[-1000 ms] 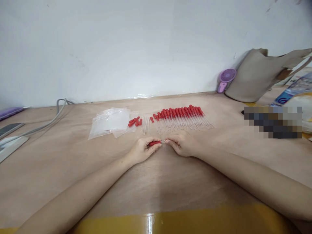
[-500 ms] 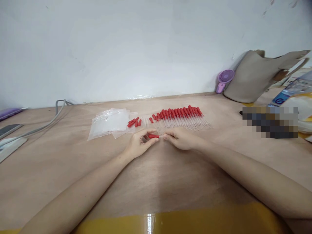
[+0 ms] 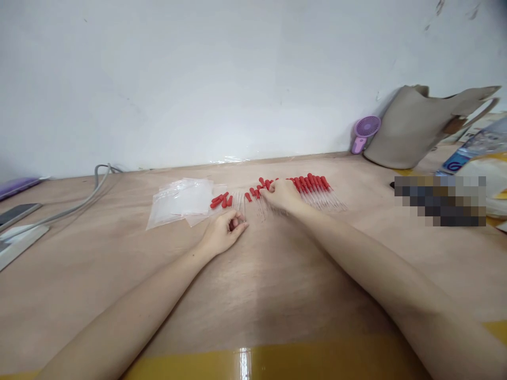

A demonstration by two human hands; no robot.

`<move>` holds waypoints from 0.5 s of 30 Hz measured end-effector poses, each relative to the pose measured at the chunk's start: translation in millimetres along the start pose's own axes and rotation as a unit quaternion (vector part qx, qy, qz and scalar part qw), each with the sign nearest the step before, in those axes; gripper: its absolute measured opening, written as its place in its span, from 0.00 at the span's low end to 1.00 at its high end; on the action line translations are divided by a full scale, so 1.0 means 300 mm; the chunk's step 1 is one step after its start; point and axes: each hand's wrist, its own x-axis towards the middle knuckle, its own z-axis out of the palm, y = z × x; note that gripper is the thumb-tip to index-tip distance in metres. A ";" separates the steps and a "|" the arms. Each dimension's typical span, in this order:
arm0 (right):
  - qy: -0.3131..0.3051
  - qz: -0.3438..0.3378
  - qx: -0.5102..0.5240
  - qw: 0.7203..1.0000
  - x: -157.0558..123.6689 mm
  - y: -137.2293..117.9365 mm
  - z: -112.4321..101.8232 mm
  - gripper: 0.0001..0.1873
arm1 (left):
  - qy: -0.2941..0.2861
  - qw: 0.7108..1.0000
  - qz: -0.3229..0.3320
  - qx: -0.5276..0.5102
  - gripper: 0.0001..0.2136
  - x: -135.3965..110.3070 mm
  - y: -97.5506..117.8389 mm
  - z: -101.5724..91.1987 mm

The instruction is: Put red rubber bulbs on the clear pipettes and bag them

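My right hand (image 3: 283, 195) reaches over a row of glass droppers with red rubber bulbs (image 3: 312, 183). Its fingers pinch a dropper (image 3: 261, 181) whose red bulb pokes up past the fingertips; the hand hides part of the row. My left hand (image 3: 225, 230) rests on the table in front of the thin glass tubes (image 3: 238, 200), fingers curled, thumb apart from the fingertips, nothing visible between them. Beyond it lie several loose red rubber bulbs (image 3: 222, 200). Clear plastic bags (image 3: 182, 198) are stacked to their left.
On the right stand a purple handheld fan (image 3: 366, 128), a beige bag (image 3: 412, 126) and a water bottle (image 3: 471, 145), with a blurred dark object (image 3: 439, 200) before them. A grey cable (image 3: 87, 196) and a phone (image 3: 18, 212) lie at left. The wall (image 3: 237, 79) bounds the table behind.
My right hand has moved up and away from my left, carrying the dropper to the row. My left hand has let go of the red bulb and stays nearly in place.
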 end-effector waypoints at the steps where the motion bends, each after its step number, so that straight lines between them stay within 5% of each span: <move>1: 0.007 0.000 -0.025 1.000 0.004 -0.009 0.017 0.16 | 0.001 1.000 -0.007 0.004 0.06 0.002 -0.001 -0.001; 9: 0.020 0.003 -0.147 0.989 0.003 -0.010 0.058 0.22 | 0.024 0.998 -0.048 0.026 0.06 0.026 -0.010 0.019; 15: 0.010 -0.058 -0.138 0.989 -0.041 -0.071 0.063 0.21 | 0.062 0.997 -0.054 0.002 0.06 0.036 -0.018 0.024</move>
